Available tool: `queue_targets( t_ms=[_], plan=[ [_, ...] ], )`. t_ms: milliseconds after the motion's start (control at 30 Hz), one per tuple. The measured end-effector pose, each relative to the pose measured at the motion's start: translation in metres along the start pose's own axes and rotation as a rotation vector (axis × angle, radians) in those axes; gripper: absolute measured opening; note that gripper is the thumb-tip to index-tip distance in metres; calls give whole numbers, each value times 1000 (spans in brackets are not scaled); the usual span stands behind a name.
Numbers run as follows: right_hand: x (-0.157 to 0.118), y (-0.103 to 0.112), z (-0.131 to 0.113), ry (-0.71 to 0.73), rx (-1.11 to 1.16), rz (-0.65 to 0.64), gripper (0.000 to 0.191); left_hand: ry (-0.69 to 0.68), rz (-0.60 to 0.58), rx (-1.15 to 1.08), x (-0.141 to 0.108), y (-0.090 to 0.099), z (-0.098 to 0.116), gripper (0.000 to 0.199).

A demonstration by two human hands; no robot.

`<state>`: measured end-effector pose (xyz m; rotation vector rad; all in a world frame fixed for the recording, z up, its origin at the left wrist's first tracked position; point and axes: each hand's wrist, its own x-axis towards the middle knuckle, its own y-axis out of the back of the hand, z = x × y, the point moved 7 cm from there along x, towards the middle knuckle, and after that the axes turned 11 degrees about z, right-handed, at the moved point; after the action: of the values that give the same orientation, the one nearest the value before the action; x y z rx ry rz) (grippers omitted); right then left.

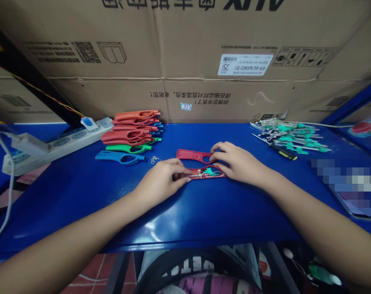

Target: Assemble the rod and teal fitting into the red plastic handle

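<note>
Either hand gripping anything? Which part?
Nothing lifted. Left hand and right hand pin the open red plastic handle shell on the blue table, at its two ends.

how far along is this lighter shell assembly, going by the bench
Looks early. Done: nothing clearly. In hand: left hand and right hand press on an open red shell with wires inside; its cover lies apart. Left: the stacked shells and the green-tipped parts.

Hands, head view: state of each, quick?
Left hand: fingers curled, pressing down on the near red shell; not lifting it.
Right hand: fingers spread across both red shells, fingertips at the far red shell; no closed grasp.
</note>
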<state>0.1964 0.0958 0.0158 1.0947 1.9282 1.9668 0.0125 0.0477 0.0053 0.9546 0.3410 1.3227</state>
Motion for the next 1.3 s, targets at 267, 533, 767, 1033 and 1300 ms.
queue_targets(
  t_ms=[267,533,767,1033,1300],
  plan=[
    [3,13,2,-72,191,12,13,-28,18,71,-2,2,8,19],
    [-5,10,-4,-153,432,-239,9,-71,34,-24,1,-1,6,16],
    [-6,9,-6,-246,531,-297,13,-75,50,-34,2,-1,5,15],
    [-8,9,-7,-149,509,-295,10,-54,34,-28,2,-1,5,14],
    [-6,4,-4,-165,487,-217,6,-58,36,-48,2,-2,5,14]
  ],
)
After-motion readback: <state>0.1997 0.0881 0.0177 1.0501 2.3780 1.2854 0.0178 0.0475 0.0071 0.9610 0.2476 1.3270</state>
